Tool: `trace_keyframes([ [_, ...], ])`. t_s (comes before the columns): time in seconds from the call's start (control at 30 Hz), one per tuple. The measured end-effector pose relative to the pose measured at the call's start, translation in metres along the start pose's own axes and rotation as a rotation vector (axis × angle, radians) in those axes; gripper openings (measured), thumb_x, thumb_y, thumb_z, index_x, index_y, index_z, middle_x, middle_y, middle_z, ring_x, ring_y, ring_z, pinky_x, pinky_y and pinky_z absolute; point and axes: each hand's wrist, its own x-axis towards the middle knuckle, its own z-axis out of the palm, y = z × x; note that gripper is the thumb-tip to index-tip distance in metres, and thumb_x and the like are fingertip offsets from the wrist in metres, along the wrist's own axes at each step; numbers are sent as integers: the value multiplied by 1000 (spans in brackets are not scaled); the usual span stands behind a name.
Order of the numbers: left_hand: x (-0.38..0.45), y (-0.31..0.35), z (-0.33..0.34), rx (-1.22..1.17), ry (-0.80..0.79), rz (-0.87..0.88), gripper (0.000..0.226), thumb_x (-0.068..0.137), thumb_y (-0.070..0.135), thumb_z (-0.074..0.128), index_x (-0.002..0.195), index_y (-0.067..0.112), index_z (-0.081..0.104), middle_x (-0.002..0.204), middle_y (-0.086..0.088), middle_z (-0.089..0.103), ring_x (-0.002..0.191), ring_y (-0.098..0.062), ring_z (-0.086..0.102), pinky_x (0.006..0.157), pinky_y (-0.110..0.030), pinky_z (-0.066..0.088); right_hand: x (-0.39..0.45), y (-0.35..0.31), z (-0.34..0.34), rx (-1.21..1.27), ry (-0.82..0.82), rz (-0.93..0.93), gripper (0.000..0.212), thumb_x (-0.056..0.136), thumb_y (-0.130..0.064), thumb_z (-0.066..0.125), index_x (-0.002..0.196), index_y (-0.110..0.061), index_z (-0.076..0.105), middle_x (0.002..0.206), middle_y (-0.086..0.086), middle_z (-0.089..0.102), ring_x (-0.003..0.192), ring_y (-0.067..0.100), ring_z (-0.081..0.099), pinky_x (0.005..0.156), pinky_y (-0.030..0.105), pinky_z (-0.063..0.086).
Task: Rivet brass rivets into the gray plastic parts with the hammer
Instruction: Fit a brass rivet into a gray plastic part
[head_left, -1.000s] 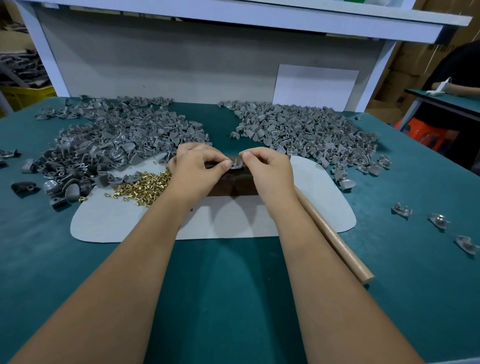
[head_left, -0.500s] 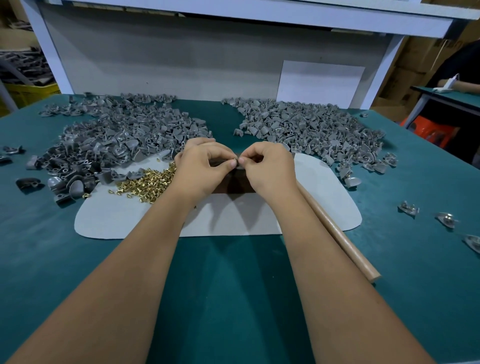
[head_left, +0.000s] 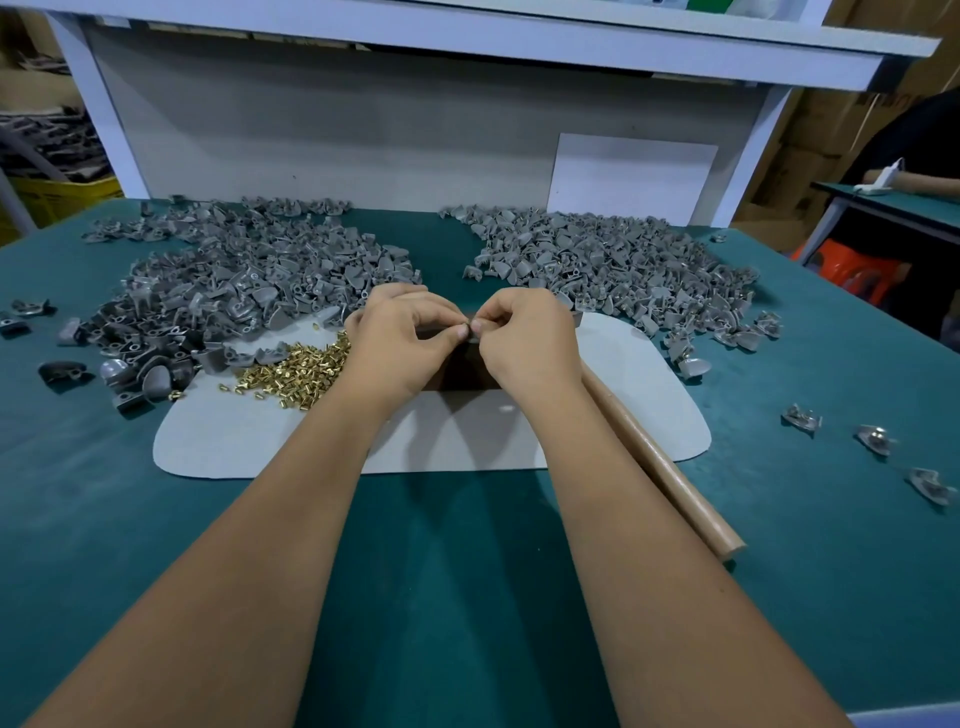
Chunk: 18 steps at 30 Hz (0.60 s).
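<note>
Your left hand (head_left: 402, 340) and right hand (head_left: 524, 338) pinch one gray plastic part (head_left: 472, 332) together over the dark block (head_left: 462, 371), fingers curled tight. The hammer (head_left: 660, 465) lies untouched at right. Two big piles (head_left: 249, 280) of parts and the brass rivets (head_left: 296, 371) suggest most work remains.

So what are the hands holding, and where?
Both hands, left and right, pinch one small gray part between fingertips; the exact spot is hidden.

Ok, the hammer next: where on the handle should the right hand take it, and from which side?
Judging by its pose, take the wooden hammer handle near its free end, from above and the right. It lies flat on the table, end toward the person, beside the right hand. The head is hidden behind that hand, so grip the bare near half.
</note>
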Motion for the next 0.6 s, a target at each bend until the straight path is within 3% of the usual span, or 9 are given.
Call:
trace_keyframes([
  [0.2,-5,7,3,40,36,-54,8,90,21,70,90,22,78,93,18,66,124,-20,49,110,-52,30,-6,-2,-22,53,-87,-71,12,88,-20,62,84,-22,73,87,-4,71,85,14,62,78,29,50],
  [0.27,-6,8,3,42,49,-66,7,90,22,70,89,25,77,89,22,63,124,-20,49,110,-51,29,-8,4,-36,47,14,-6,16,91,-24,56,85,-23,71,87,-7,70,78,13,61,66,27,46],
  [0.33,-7,8,3,26,62,-75,6,89,22,71,88,25,77,87,24,62,124,-20,48,111,-50,30,-11,18,-49,-168,81,94,24,94,-32,49,83,-19,66,84,-1,67,74,18,59,57,25,38],
  [0.43,-8,9,3,56,83,-88,6,88,22,72,87,25,77,85,28,59,124,-18,45,111,-50,28,-23,38,-57,-505,-65,192,34,94,-45,46,90,-13,59,105,13,59,100,32,54,68,31,37],
  [0.53,-9,9,3,73,89,-115,5,86,25,73,87,29,77,86,29,58,126,-15,41,109,-43,23,-32,42,-53,-603,-171,198,32,94,-32,51,118,-11,57,120,15,50,112,34,46,73,33,33],
  [0.6,-9,9,3,80,90,-135,5,84,27,74,87,29,77,89,26,60,126,-15,40,105,-38,20,-31,39,-53,-595,-164,210,33,92,-26,53,122,-12,55,120,16,51,111,34,47,72,32,33],
])
